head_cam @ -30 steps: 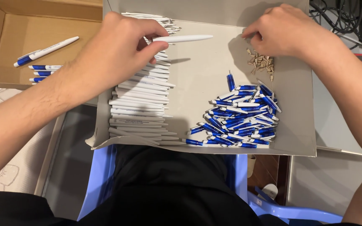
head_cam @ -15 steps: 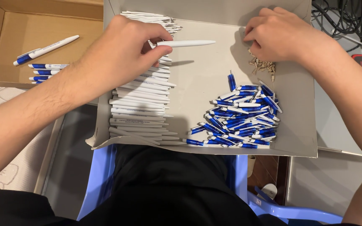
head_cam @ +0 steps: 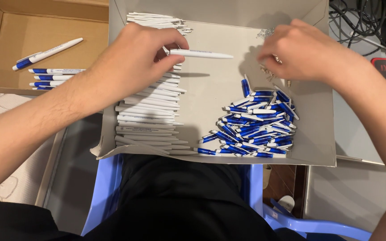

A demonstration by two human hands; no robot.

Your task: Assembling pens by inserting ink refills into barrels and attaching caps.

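My left hand (head_cam: pixel 132 62) holds a white pen barrel (head_cam: pixel 202 54) level above the grey cardboard tray (head_cam: pixel 318 147), its tip pointing right. Below that hand lies a long row of white pen barrels (head_cam: pixel 146 116). My right hand (head_cam: pixel 304 51) hovers over small metal springs (head_cam: pixel 266 32) at the tray's back right, fingers curled; I cannot see whether it pinches one. A heap of blue and white pen caps (head_cam: pixel 258 125) lies in the tray's front right, in front of the right hand.
A brown cardboard box (head_cam: pixel 5 40) at the left holds a few assembled blue and white pens (head_cam: pixel 50 71). Black cables (head_cam: pixel 362 20) lie at the back right. The tray rests over my lap on a blue plastic stool (head_cam: pixel 108 187).
My left hand has kept the white barrel, drifting slightly. My right hand has shifted left and forward over the springs.
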